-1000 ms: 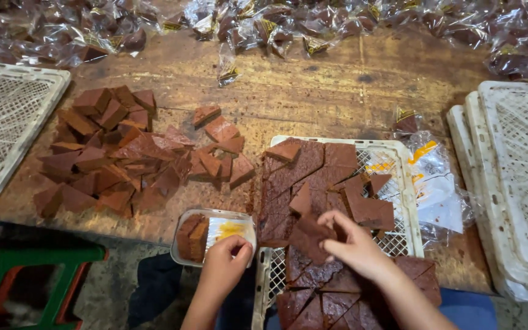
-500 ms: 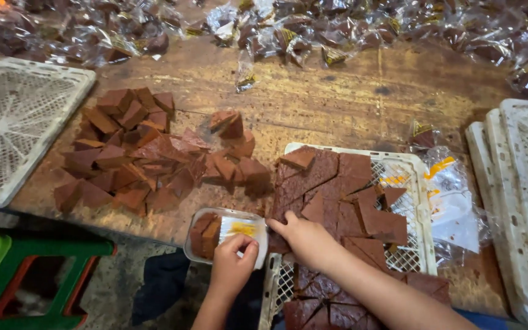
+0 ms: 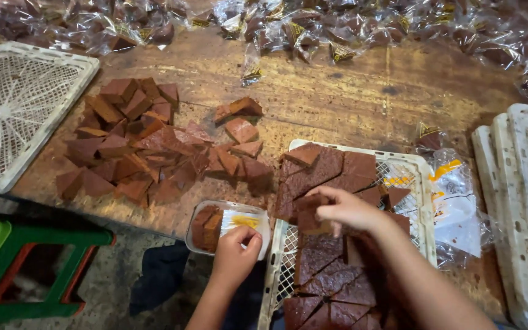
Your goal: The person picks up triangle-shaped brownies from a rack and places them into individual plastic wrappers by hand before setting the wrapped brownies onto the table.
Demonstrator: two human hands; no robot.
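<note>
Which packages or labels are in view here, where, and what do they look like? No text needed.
Clear plastic tub: table's near edge, under the left hand; rounded rectangle holding brown pieces and a white-and-yellow slip.
Wrapped pieces: along the far edge; clear wrappers, small yellow-black labels.
Clear bags: right of the white tray; white and orange print.
Right hand: grips a brown piece.

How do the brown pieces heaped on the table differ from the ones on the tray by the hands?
The heap lies loose and jumbled on bare wood; the tray pieces lie flat, fitted edge to edge on the white tray. The right hand lifts one tray piece; nothing touches the heap. Both are brown and unwrapped.
</note>
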